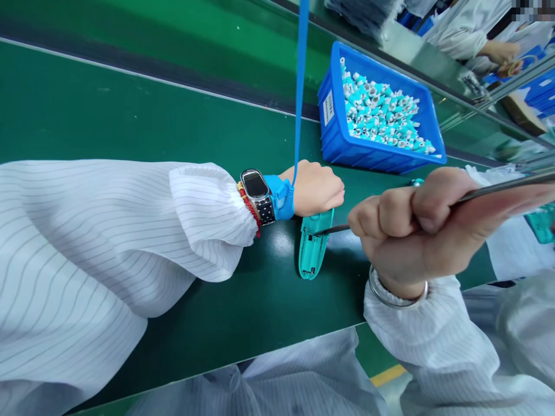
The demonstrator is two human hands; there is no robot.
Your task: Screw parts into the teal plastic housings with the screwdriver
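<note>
My left hand [315, 186] is closed over the upper end of a teal plastic housing [311, 260], pressing it to the green table. The housing lies with its hollow inside facing up, and small dark parts show at its lower end. Closed in a fist, my right hand [403, 231] grips a long, thin metal tool that looks like tweezers [511, 184]. Their dark tip reaches into the housing, just below my left fingers. What the tip touches is too small to make out.
A blue bin [381, 153] full of small teal-and-white parts stands behind my hands. A blue strap [300, 86] runs up from my left wristband. More teal pieces [541, 224] and a white sheet [515, 248] lie at right. Beyond the rail, another person's hands [503, 55] are visible.
</note>
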